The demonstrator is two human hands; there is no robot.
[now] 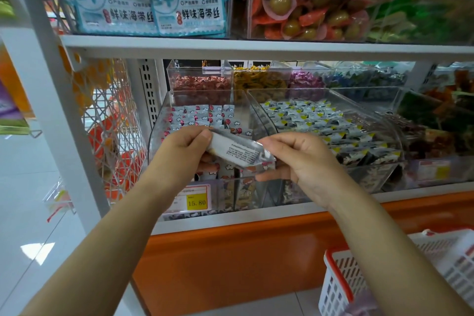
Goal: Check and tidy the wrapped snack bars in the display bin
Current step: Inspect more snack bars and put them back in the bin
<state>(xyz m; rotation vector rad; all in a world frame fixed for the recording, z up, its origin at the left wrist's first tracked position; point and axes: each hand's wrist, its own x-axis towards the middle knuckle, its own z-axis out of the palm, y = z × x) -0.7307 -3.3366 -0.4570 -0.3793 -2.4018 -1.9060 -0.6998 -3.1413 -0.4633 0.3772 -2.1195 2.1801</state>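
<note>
- while both hands hold it, the wrapped snack bar hangs just in front of the clear display bin, printed side toward the camera, sloping down to the right.
- the left hand grips the bar's higher end, thumb on top and fingers curled beneath.
- the right hand pinches the lower end between thumb and forefinger.
- inside the bin, more wrapped bars with a red and white print lie in rows.
- on the bin's front, low down, a price tag reads 15.80.
- touching the bin's right side, a second clear bin holds yellow-and-black packets.
- well below and right of the bin stands a white basket with an orange rim.
</note>
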